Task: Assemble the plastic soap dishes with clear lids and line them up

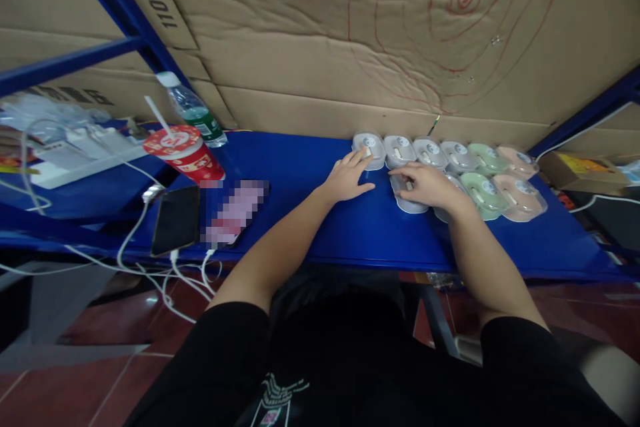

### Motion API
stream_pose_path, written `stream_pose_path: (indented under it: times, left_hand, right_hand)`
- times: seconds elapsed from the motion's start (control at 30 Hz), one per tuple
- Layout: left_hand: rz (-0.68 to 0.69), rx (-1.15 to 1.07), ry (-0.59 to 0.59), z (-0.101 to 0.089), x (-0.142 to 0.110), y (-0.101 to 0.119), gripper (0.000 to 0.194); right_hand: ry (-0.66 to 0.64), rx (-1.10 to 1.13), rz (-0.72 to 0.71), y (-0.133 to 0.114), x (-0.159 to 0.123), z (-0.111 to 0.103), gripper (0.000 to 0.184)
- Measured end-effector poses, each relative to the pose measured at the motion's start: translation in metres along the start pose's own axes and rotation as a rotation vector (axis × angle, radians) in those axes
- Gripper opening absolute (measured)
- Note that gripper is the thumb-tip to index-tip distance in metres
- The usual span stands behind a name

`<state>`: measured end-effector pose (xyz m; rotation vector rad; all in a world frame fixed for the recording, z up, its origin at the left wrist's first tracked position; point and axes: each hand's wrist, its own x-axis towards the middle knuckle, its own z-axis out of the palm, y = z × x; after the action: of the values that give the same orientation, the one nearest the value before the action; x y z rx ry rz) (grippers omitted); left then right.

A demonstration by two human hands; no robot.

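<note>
Two rows of small lidded plastic containers with round labels stand on the blue tabletop (350,233). My left hand (346,177) has its fingers spread, their tips on the leftmost greyish container (376,159) of the back row; the thumb points away to the side. In the front row, my right hand (430,183) curls over the leftmost greyish container (413,205), fingers and thumb across its top, covering much of it. Another greyish container behind my right wrist is partly hidden. Farther right are a green container (487,199) and a peach-coloured container (523,199).
At the left stand a red paper cup (197,160) with a straw and a water bottle (203,120). A dark phone (176,220) and a blurred-out phone (237,212) lie nearby with white cables. Cardboard (290,47) backs the table; blue posts (150,47) frame it.
</note>
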<state>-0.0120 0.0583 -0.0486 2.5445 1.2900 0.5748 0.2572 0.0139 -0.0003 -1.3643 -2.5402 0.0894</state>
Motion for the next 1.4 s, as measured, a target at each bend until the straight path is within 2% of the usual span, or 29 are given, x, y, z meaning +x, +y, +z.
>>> stream_pose_path:
  times: [0.07,0.23,0.4,0.53,0.7,0.8,0.93,1.03,1.2,1.4]
  left_hand:
    - [-0.001,-0.003,-0.008,0.001,0.001,-0.002,0.085]
    - [-0.017,-0.013,0.06,0.002,-0.001,-0.003,0.084]
    - [-0.102,0.0,0.138,0.006,0.0,-0.005,0.083]
    - [-0.201,-0.073,0.171,0.006,0.001,-0.008,0.079]
    - [-0.315,-0.109,0.121,0.0,0.0,-0.008,0.08]
    - [-0.343,-0.074,0.177,-0.005,-0.001,-0.008,0.074]
    - [-0.375,-0.064,0.221,-0.009,-0.004,-0.01,0.065]
    - [-0.421,-0.076,0.191,-0.011,-0.006,-0.014,0.074]
    - [-0.41,-0.079,0.146,-0.012,-0.007,-0.018,0.092]
    - [-0.365,-0.064,0.133,-0.015,-0.01,-0.01,0.085]
  right_hand:
    - [-0.026,-0.036,0.021,0.0,-0.002,-0.003,0.051]
    - [-0.047,-0.138,0.095,-0.001,-0.004,-0.008,0.031]
    - [0.115,-0.106,0.117,-0.016,0.003,-0.001,0.037]
    - [0.287,0.086,0.053,-0.04,0.013,0.015,0.046]
    - [0.285,0.245,0.036,-0.054,0.035,0.042,0.059]
    - [0.263,0.286,0.116,-0.052,0.06,0.061,0.068]
    - [0.305,0.315,0.315,-0.055,0.095,0.084,0.075]
    - [0.279,0.326,0.411,-0.062,0.108,0.094,0.077]
    - [0.291,0.27,0.352,-0.059,0.103,0.096,0.071]
    - [0.346,0.283,0.316,-0.049,0.092,0.091,0.067]
